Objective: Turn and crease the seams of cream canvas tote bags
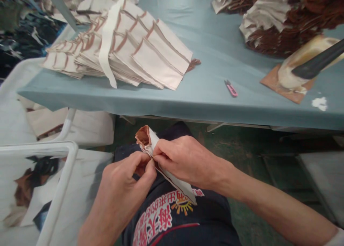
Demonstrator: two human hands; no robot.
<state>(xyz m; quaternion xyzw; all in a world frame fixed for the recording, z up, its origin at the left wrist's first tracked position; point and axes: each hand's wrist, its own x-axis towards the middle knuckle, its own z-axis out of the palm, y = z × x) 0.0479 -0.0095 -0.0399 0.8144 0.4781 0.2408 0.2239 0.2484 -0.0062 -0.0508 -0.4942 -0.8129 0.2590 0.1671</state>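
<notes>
A pale, brown-lined piece (182, 187) sits at the centre of the frame, just above the wearer's lap, its open brown end tipped toward the upper left and its narrow tail slanting to the lower right. The left hand (122, 183) is nearly closed, thumb and forefinger pinched on the near edge; the right hand (193, 160) is closed too, gripping the same edge from the other side, so the fingertips almost meet. Holding it this close probably gives fine control over a small stretch of edge (what exactly lies between the fingertips is hidden). Below is a dark printed apron (215, 219). Beyond, on the blue-covered table (209, 34), a stack of pale pieces (161, 65) fans out at upper left, overlapped perhaps so that each lifts singly, with a pale strip (106, 49) draped across it. Pink snips (231, 88) lie near the front edge, seemingly for easy reach. At right, a yellowish container (288, 74) stands on a brown square (274, 80), likely to protect the cloth.
</notes>
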